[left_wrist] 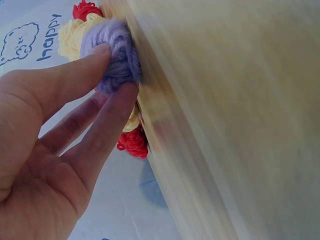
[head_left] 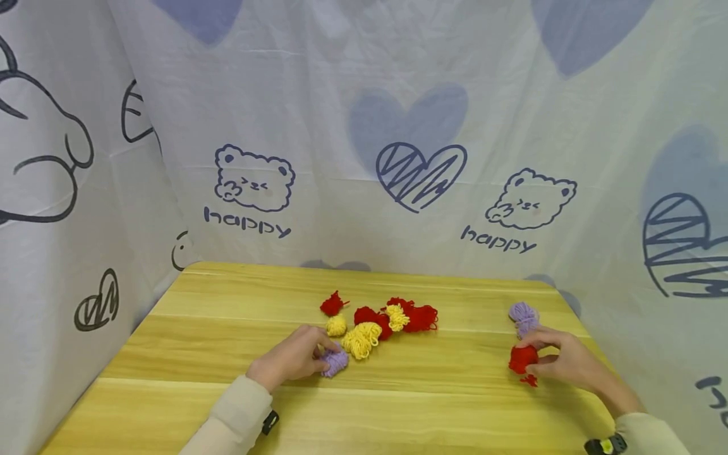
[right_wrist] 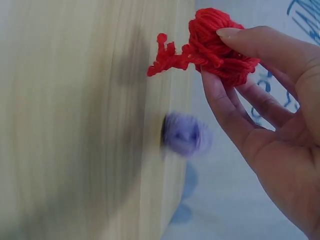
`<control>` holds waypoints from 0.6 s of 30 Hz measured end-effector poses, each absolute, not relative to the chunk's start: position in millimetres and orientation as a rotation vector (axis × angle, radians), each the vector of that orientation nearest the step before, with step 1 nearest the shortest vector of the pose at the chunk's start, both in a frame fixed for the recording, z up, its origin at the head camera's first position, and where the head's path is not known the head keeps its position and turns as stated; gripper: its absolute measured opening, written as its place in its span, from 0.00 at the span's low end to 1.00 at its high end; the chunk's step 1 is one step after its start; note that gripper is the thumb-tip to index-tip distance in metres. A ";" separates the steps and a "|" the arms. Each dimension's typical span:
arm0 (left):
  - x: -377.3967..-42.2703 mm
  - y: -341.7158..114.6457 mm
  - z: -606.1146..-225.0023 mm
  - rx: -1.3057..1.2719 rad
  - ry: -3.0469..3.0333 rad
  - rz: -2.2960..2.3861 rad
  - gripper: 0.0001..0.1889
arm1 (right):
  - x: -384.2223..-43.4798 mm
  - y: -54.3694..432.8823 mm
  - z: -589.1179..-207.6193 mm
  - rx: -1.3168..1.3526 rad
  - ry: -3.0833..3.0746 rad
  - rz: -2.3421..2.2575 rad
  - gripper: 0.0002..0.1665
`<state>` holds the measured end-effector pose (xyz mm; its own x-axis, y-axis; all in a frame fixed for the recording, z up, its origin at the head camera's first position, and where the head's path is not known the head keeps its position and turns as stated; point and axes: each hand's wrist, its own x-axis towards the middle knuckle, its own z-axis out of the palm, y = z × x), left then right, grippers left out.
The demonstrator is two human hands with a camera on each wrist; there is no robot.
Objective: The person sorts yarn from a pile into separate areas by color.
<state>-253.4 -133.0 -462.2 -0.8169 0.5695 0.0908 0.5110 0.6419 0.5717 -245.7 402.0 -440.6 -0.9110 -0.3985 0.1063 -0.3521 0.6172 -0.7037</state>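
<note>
My left hand (head_left: 294,359) pinches a small lilac ball of yarn (head_left: 336,362) between thumb and fingers, low over the table's middle. The left wrist view shows the same lilac yarn (left_wrist: 117,55) at the fingertips. On the right side, my right hand (head_left: 567,361) grips a red ball of yarn (head_left: 521,359), from which a short crinkled tail (right_wrist: 169,61) hangs. In the right wrist view this red yarn (right_wrist: 220,42) is held above the wooden surface. Just beyond that hand lies another lilac yarn bundle (head_left: 523,316), partly covered by the fingers.
Red and yellow yarn bundles lie mid-table: a small red one (head_left: 332,304), a round yellow ball (head_left: 336,326), a looser yellow bundle (head_left: 362,341), and a red one (head_left: 422,318) with yellow yarn (head_left: 397,317) against it. A printed curtain (head_left: 335,208) hangs behind the wooden table (head_left: 421,411).
</note>
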 end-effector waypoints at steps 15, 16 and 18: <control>-249.7 -131.5 -458.0 0.883 2.760 0.902 0.16 | -235.3 461.7 -435.5 -0.348 2.811 -0.850 0.23; -249.7 -131.5 -458.1 0.886 2.759 0.901 0.16 | -234.8 463.7 -435.7 -0.328 2.811 -0.840 0.23; -249.4 -131.4 -457.9 0.893 2.757 0.906 0.16 | -234.3 467.5 -436.8 -0.279 2.808 -0.819 0.24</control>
